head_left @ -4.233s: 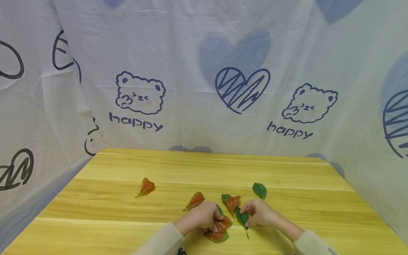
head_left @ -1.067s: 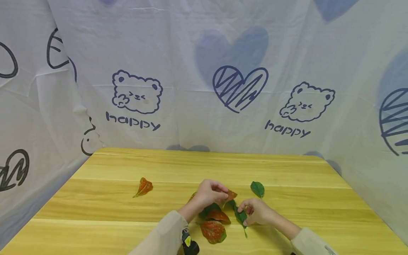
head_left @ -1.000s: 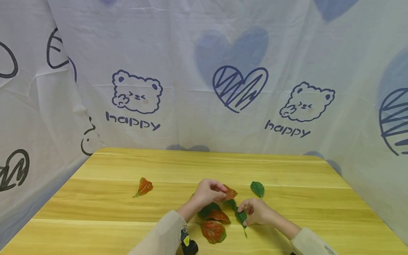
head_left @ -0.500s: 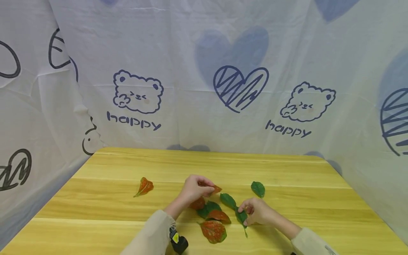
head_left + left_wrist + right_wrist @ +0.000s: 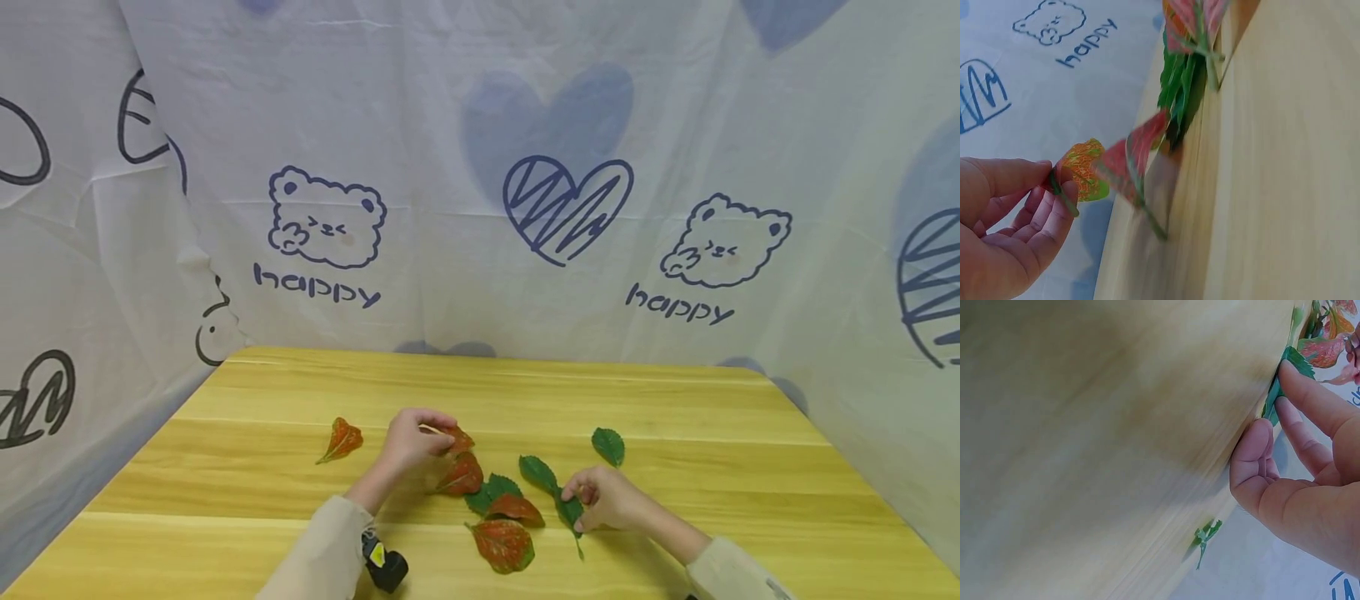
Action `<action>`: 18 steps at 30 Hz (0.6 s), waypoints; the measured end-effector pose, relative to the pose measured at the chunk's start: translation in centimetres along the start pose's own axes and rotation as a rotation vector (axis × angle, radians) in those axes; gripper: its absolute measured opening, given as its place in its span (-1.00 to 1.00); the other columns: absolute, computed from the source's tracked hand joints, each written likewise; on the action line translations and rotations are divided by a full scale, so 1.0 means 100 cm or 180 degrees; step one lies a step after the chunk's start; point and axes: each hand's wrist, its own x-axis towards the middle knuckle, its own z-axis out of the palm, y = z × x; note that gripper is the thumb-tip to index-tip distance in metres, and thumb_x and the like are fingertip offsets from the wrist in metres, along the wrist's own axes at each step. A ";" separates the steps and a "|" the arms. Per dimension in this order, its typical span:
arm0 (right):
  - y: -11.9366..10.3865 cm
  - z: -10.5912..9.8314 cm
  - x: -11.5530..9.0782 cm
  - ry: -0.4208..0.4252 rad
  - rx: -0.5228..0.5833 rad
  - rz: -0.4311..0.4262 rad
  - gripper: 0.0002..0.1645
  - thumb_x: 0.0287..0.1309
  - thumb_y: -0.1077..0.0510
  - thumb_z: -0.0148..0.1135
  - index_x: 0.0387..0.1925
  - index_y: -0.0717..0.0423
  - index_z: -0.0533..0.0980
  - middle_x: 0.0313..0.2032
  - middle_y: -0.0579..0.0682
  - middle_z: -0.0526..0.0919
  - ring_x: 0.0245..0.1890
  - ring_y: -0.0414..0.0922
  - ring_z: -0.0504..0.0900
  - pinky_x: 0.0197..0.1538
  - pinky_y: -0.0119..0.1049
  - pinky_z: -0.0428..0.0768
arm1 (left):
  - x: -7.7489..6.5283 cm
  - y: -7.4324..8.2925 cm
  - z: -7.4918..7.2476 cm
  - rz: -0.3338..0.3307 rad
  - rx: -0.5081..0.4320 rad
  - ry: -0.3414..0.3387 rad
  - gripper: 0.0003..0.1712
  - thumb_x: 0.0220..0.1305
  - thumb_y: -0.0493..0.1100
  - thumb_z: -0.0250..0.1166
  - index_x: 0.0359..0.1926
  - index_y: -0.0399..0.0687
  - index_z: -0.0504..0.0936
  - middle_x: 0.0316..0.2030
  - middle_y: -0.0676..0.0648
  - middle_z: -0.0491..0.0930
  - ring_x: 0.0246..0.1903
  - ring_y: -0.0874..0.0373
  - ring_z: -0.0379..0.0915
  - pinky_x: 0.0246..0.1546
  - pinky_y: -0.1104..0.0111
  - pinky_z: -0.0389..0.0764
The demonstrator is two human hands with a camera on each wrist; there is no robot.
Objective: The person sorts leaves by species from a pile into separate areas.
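Note:
Out over the left-middle of the table my left hand (image 5: 415, 440) pinches a red leaf (image 5: 460, 439) between thumb and fingers; its orange-green face shows in the left wrist view. Just below lies another red leaf (image 5: 462, 475). Nearby a green leaf (image 5: 504, 486) is partly covered by a red leaf (image 5: 516, 508), with a larger red leaf (image 5: 504, 547) nearest me. My right hand (image 5: 609, 497) rests its fingertips, spread apart, on a green leaf (image 5: 567, 510). That leaf meets the end of a second green leaf (image 5: 537, 472).
One red leaf (image 5: 342, 439) lies alone at the left, and a single green leaf (image 5: 608, 447) behind my right hand. The wooden table (image 5: 187, 500) ends at a printed cloth (image 5: 442, 275) hanging behind it. A black device (image 5: 386, 569) is strapped at my left wrist.
My left hand has lifted a red leaf off the green one near the middle and carried it left, above the other red leaf. The right hand has stayed on its green leaf.

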 end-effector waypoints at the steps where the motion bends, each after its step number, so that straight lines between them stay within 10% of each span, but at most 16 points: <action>1: 0.000 0.000 0.000 -0.0005 0.0006 -0.0002 -0.65 -0.30 0.52 0.34 -0.32 0.36 0.51 -0.60 -0.05 0.27 -0.62 -0.19 0.18 -0.56 -0.47 0.23 | 0.000 -0.001 -0.003 -0.0025 0.0007 0.0025 -0.81 -0.04 -0.50 0.27 -0.30 -0.38 0.63 -0.39 -0.14 0.60 -0.48 0.08 0.54 -0.48 0.31 0.56; 18: 0.002 0.000 0.000 0.0002 -0.0077 -0.0029 -0.67 -0.30 0.52 0.33 -0.35 0.32 0.51 -0.60 -0.05 0.28 -0.63 -0.21 0.18 -0.58 -0.47 0.21 | -0.002 -0.012 -0.052 -0.0099 0.0463 0.0359 -0.84 0.03 -0.46 0.24 -0.29 -0.39 0.63 -0.36 -0.21 0.60 -0.41 0.03 0.53 -0.46 0.32 0.56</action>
